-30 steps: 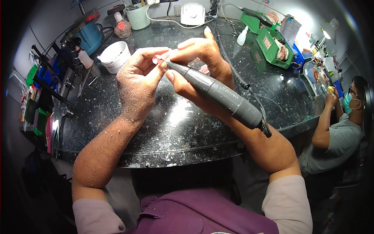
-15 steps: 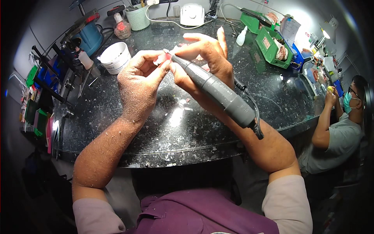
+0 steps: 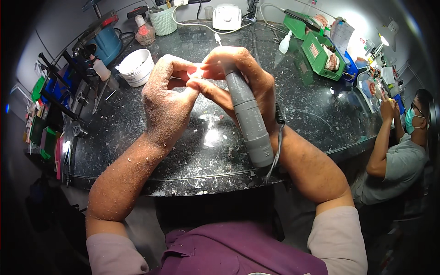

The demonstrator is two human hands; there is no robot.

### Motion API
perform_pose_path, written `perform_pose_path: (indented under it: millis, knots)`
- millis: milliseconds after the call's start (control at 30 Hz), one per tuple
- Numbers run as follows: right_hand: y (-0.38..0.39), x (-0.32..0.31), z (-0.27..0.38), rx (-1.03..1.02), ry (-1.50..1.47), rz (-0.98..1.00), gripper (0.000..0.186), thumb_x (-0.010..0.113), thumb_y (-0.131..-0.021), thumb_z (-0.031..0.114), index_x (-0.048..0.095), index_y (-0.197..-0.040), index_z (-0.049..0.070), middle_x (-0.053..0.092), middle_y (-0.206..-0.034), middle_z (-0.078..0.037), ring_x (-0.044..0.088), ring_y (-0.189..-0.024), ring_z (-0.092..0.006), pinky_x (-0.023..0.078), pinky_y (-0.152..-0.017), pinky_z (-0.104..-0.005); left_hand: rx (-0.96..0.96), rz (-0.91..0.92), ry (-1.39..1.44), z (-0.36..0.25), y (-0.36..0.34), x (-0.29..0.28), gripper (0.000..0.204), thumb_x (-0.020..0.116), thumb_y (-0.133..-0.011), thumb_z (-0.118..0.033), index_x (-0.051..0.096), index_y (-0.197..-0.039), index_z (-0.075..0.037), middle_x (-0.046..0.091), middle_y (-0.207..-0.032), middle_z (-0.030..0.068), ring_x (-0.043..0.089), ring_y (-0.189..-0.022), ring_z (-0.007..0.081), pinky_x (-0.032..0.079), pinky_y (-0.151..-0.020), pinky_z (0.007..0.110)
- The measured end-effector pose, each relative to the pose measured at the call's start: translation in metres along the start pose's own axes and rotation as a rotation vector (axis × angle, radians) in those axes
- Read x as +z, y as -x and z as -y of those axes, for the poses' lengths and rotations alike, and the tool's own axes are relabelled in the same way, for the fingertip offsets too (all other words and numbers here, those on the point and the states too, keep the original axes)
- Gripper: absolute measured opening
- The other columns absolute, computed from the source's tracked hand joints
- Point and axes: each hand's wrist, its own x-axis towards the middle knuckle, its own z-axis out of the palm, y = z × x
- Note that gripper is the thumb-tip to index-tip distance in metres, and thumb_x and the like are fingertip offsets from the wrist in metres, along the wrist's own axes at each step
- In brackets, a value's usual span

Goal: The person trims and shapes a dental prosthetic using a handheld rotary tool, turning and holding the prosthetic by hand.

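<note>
Over the dusty workbench, my left hand [image 3: 166, 98] is closed, pinching a small pink denture piece [image 3: 196, 73] between thumb and fingers. White dust coats that hand and forearm. My right hand [image 3: 250, 75] is wrapped round a grey rotary handpiece [image 3: 247, 114], its body slanting down toward me. The handpiece's pale bur tip [image 3: 217, 39] points up and away, apart from the denture piece. My right thumb and forefinger also touch the denture piece from the right. Fingers of both hands cover most of it.
A white tub [image 3: 136, 68] stands left of my hands. Green bins [image 3: 321, 59] with dental models and a white dropper bottle [image 3: 285, 42] sit at the back right. A blue machine [image 3: 106, 46] is at back left. A masked person [image 3: 396, 151] works at the far right.
The handpiece has swung more upright, its tip moving off the denture piece to point away. My right thumb and forefinger have closed on the denture piece.
</note>
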Motion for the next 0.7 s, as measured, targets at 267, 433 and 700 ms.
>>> perform_pose_path:
  millis: [267,433,700]
  knots:
    - [-0.006,-0.007,-0.003,0.252,-0.224,-0.073,0.028,0.07,-0.083,-0.003,0.062,-0.109,0.005,0.07,-0.097,-0.006,0.07,-0.094,-0.0136,0.056,-0.082,-0.0256,-0.044,0.021,0.42,0.004,-0.003,0.002,0.053,0.073,-0.082,0.001,0.039,-0.122,-0.003,0.056,-0.109,0.0107,0.059,-0.105,0.016,0.05,-0.096,0.028]
    - [-0.005,-0.009,-0.003,0.25,-0.205,-0.001,0.03,0.066,-0.085,-0.004,0.057,-0.113,0.003,0.069,-0.101,-0.011,0.068,-0.1,-0.0184,0.053,-0.088,-0.0282,-0.361,0.139,0.724,0.009,-0.012,-0.002,0.047,0.066,-0.092,-0.009,0.043,-0.13,0.005,0.064,-0.106,0.0153,0.067,-0.1,0.0213,0.056,-0.091,0.034]
    - [-0.004,-0.015,-0.002,0.169,-0.007,-0.049,0.034,0.071,-0.083,0.011,0.065,-0.115,0.004,0.067,-0.096,-0.006,0.063,-0.087,-0.0097,0.054,-0.078,-0.0258,-0.355,0.052,0.766,0.011,-0.012,-0.003,0.026,0.065,-0.091,-0.003,0.05,-0.111,0.003,0.069,-0.105,0.0177,0.069,-0.098,0.0229,0.056,-0.093,0.034]
